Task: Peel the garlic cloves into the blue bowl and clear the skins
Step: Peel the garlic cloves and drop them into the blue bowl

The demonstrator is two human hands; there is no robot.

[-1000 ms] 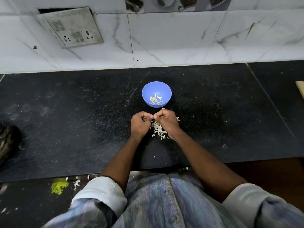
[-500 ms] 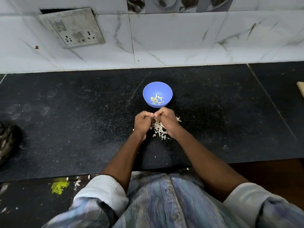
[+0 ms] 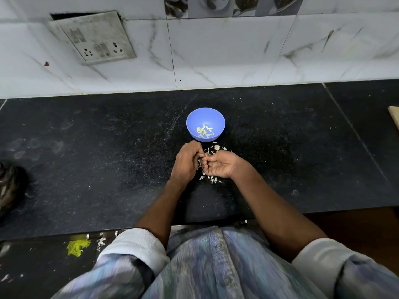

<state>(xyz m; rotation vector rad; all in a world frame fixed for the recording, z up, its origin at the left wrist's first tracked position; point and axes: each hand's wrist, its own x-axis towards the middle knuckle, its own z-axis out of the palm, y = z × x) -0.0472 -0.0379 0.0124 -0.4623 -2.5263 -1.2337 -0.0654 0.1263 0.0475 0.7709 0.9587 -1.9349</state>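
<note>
Nearest the person, a scatter of pale skins [image 3: 210,179] lies on the black counter [image 3: 86,158], just under and beside the two hands. The left hand [image 3: 185,164] is turned knuckles up, its fingers curled inward toward the right hand. The right hand [image 3: 219,166] lies palm up, fingers curled toward the left. The fingertips of both meet at one spot, where a garlic clove is presumably pinched, but it is too small and hidden to see, so what each grip holds cannot be told for sure. More skins [image 3: 217,147] lie just beyond the right hand, between it and the bowl.

Judging by the pose, the step in hand is stripping a clove. To do it well, one hand should pin the clove firmly while the other hand's nail lifts the papery skin at the tip and pulls it away in one strip, letting it fall onto the heap below and not into the bowl.

Farther on, the blue bowl [image 3: 220,124] stands just beyond the hands, near but not touching them, with several peeled cloves [image 3: 204,132] lying in its bottom. A short reach forward would bring the finished clove over its rim.
</note>
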